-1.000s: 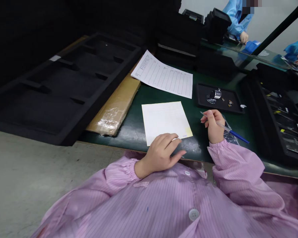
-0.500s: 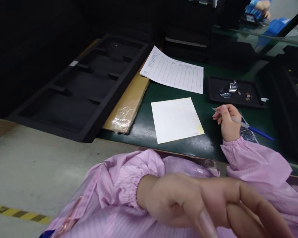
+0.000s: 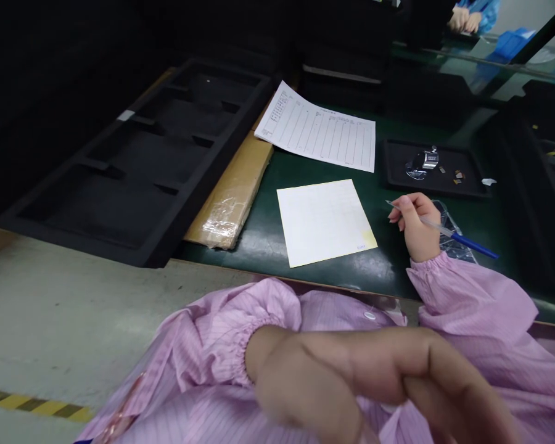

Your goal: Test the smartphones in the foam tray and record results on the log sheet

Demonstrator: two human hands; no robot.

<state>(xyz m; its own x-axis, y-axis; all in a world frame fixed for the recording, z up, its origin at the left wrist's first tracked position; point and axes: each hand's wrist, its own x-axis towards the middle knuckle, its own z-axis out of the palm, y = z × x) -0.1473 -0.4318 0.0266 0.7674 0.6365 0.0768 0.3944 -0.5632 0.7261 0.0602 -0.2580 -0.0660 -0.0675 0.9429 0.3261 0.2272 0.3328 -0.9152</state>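
My right hand [image 3: 420,229] is closed around a pen [image 3: 474,245] with a clear barrel and a blue cap on its rear end. The pen's tip points left, above the green table. My left hand [image 3: 346,376] is close to the camera, in front of my pink sleeve and coat. Its fingers are bent but apart, with nothing seen in them; the fingertips and thumb end are partly cut off or blurred. Between the hands and the printed form lies a white sheet [image 3: 326,222] with a yellow corner and small blue writing.
A printed form [image 3: 321,132] lies behind the sheet. A black tray [image 3: 398,180] holds a metal tally counter [image 3: 429,160] and small parts. Clear plastic [image 3: 453,228] lies beside my right hand. A black divided tray [image 3: 166,237] rests on taped cardboard [image 3: 231,197] at left. Across the glass, a co-worker's hands [image 3: 465,20] show.
My left hand has turned, its thumb dropping lower and its fingers bending more. The view has shifted slightly. My right hand keeps its grip on the pen. The co-worker's hands have moved left.
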